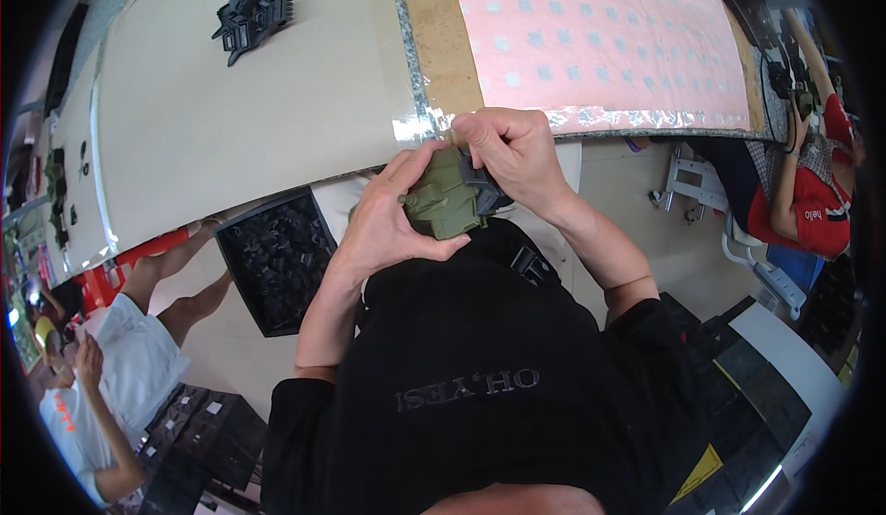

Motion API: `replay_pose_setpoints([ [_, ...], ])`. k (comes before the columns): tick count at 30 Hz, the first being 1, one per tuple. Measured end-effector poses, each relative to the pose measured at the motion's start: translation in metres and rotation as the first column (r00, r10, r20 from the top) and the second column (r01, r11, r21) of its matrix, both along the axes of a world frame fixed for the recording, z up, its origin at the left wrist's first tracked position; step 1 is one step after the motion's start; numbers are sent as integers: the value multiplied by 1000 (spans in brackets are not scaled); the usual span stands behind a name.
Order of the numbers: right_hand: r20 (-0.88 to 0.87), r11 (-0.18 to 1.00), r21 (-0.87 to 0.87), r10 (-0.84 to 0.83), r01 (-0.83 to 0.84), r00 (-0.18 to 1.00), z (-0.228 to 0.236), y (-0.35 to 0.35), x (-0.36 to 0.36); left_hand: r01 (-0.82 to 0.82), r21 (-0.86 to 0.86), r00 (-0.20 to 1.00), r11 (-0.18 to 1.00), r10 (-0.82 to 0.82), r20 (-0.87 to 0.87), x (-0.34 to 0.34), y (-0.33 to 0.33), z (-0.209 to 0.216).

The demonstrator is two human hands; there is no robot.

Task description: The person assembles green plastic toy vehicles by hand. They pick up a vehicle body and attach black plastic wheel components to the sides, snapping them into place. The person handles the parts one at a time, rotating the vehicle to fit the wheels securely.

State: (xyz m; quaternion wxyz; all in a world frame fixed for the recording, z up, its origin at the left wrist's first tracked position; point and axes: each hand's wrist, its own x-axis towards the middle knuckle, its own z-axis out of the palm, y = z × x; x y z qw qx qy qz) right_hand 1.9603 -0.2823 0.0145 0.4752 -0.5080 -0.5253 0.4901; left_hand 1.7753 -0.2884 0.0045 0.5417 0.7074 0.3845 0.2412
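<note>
Close to my body, just off the table's front edge, I hold an olive-green moulded plastic toy part (445, 203). My left hand (380, 215) is wrapped round its left side, thumb along the lower edge and fingers over the top. A dark grey plastic part (480, 183) sits against the green one's right side. My right hand (517, 153) is closed in a fist at the upper right of the two parts, its curled fingers against the dark grey part and its thumb over the index finger. The right fingertips are partly hidden.
On the table (277, 118) lies a dark grey plastic assembly (251, 15) at the far left. A pink sheet with pale squares (591, 35) is taped at right. A black bin of dark parts (280, 257) stands below the table's edge. Co-workers sit at both sides.
</note>
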Motion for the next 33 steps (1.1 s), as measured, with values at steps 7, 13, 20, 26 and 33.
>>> replay_pose_setpoints([
  [7, 89, 969, 238, 45, -65, 995, -15, -5, 3, 72, 193, 980, 979, -34, -196, 2, 4, 15],
  [13, 60, 977, 157, 133, -141, 989, -8, -7, 5, 65, 272, 988, 960, -25, -150, 3, 1, 13],
  [20, 188, 988, 152, -17, -12, 982, -1, -3, 7, 73, 92, 997, 993, -71, -20, 4, -2, 2],
  [26, 321, 981, 166, -149, 99, 935, 3, 1, -3, 75, -104, 978, 992, -53, 202, -3, 2, -16],
  [33, 357, 998, -59, 50, -31, 933, 15, 5, 9, 138, -310, 941, 941, -27, 338, -5, 9, -15],
])
